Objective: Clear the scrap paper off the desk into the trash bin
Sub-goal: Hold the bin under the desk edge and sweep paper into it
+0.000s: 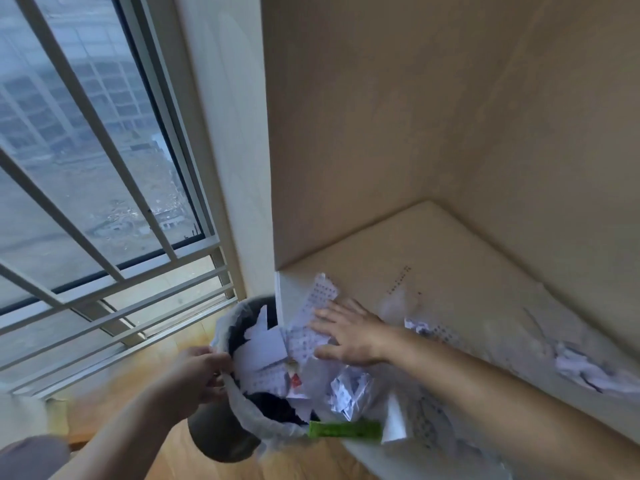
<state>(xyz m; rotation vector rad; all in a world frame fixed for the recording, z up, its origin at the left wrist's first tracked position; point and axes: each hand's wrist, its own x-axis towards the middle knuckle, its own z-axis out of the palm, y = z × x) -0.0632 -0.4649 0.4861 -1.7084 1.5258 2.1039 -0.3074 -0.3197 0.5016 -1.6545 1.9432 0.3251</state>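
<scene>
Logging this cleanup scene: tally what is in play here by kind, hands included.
Hands: 2, left hand on the bin's liner, right hand flat on paper
Trash bin: 1
Green strip at the desk edge: 1
Scrap paper: too many blurred, overlapping pieces to count
Total countable: 4

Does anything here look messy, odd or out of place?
Yes. Torn and crumpled scrap paper spills over the desk edge into the tilted trash bin, with more scraps scattered far right. A green ruler sits askew, overhanging the desk edge beside the bin.
</scene>
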